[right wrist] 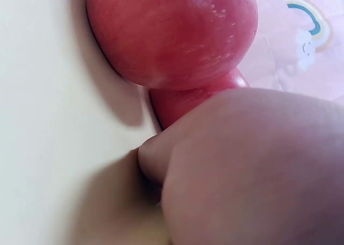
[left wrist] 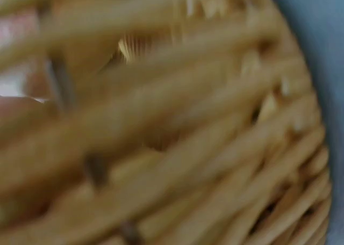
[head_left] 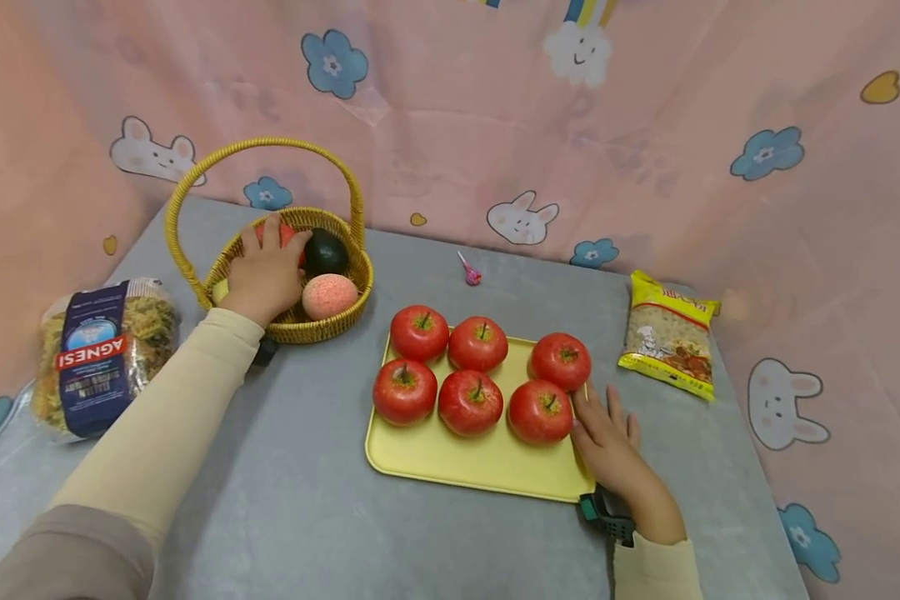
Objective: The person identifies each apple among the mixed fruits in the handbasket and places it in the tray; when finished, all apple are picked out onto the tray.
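My left hand (head_left: 262, 275) reaches into a yellow wicker basket (head_left: 296, 333) with a tall handle, its fingers round a red fruit (head_left: 288, 234) that it partly covers. Beside the hand in the basket lie a dark green avocado-like fruit (head_left: 326, 253), a pink speckled egg-shaped thing (head_left: 330, 296) and a pale yellow thing (head_left: 220, 290). Basket weave (left wrist: 161, 110) fills the blurred left wrist view. My right hand (head_left: 611, 446) rests at the right edge of a yellow tray (head_left: 465, 467), fingers extended, thumb over the rim. Close by sits a red apple (right wrist: 172, 35), one of several on the tray.
An Agnesi pasta bag (head_left: 93, 358) lies at the left, partly behind the left sleeve. A pink lollipop (head_left: 471, 272) lies behind the tray, and a yellow food packet (head_left: 667, 337) at the right. A pink patterned cloth (head_left: 435, 150) hangs behind the grey table (head_left: 307, 517).
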Tool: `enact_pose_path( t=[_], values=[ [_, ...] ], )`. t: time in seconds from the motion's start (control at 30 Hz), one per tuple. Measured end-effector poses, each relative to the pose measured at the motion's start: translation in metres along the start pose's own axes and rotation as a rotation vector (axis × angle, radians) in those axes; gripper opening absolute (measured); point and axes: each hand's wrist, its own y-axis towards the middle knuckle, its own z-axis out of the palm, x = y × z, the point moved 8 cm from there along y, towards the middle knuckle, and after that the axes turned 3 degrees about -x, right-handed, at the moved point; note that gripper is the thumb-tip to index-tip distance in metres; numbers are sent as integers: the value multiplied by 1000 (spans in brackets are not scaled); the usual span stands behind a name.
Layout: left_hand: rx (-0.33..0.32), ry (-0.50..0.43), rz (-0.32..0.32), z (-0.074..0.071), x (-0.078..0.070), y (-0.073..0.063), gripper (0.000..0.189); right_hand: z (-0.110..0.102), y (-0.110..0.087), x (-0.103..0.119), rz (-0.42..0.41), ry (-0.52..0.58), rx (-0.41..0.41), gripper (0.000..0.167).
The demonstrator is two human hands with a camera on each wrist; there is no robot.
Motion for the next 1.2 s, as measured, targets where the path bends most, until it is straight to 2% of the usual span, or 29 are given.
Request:
enact_pose_path(
  t=[0.27,0.4,0.47,0.53,0.63,0.7,0.77,0.83,0.9,0.97,1.07,1.13,1.2],
  values=[
    [-82,-13,2,-5,-2,-2,57,1,0,1,-1,13,5,61],
    [-177,-51,33,-16,-14,-8,56,0,0,1,1,14,7,61],
    [-243,-57,76,-27,-28,-17,55,0,0,0,7,11,7,61],
    [-324,-59,151,-38,-50,-33,55,0,0,0,15,9,10,61],
    [-447,-60,297,-51,-91,-68,55,1,1,-1,20,8,18,62],
    [-507,-61,408,-50,-122,-97,55,1,1,0,17,12,18,61],
    [-528,-73,516,-43,-157,-127,54,-1,1,0,10,12,17,61],
    [-509,-87,629,-28,-193,-156,53,-3,0,1,7,9,12,61],
    [-450,-98,739,-9,-226,-182,53,-5,-1,2,5,4,7,61],
    [-367,-95,826,14,-252,-202,56,-6,-1,3,4,-1,3,61],
    [-239,-36,891,51,-275,-219,62,-5,-1,5,-1,-2,2,62],
    [-174,34,901,73,-282,-224,66,-4,-1,6,-6,1,0,62],
    [-144,108,887,91,-283,-225,68,-3,-1,6,-10,6,-2,62]
  ],
)
